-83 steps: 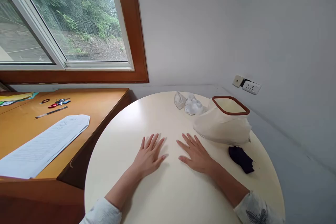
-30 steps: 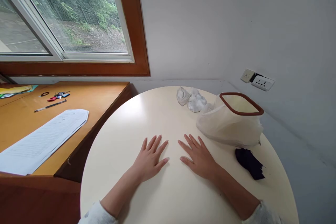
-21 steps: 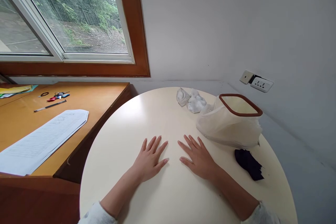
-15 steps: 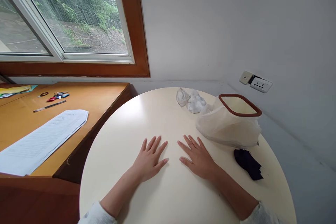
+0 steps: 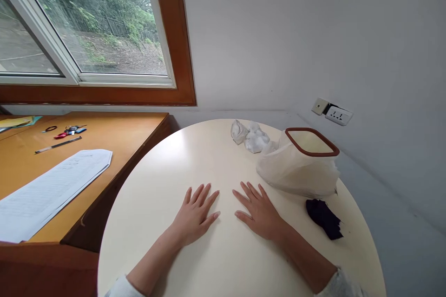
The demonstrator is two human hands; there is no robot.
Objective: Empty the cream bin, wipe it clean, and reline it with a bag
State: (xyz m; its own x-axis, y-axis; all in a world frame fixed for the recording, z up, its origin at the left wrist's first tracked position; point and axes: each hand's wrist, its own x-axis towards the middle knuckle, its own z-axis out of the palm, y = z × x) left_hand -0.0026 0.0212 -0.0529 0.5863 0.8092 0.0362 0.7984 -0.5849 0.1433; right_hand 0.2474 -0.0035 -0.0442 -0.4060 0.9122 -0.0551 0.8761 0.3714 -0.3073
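Observation:
Both my hands rest palm down on a round cream table (image 5: 149,195), fingers spread. My left hand (image 5: 195,218) holds nothing and lies left of the middle. My right hand (image 5: 259,211) is likewise bare, a short gap to its right side. Just beyond the right hand lies a thin translucent white plastic bag (image 5: 296,171) with a brown rounded-square rim (image 5: 312,153) on top, facing up. Dark navy crumpled cloth (image 5: 324,219) sits to the right of that hand. Farther back are crumpled white plastic bags (image 5: 257,139).
A wooden desk (image 5: 139,130) stands at the left, bearing paper sheets (image 5: 62,190), a pen (image 5: 57,145), keys (image 5: 71,130) and a black ring (image 5: 50,128). A wall with a socket (image 5: 338,115) rises behind the table, and a window (image 5: 104,23) is at the upper left.
The whole view has shifted slightly, with things appearing a little farther left and lower. My hands stay flat on the table in the same pose.

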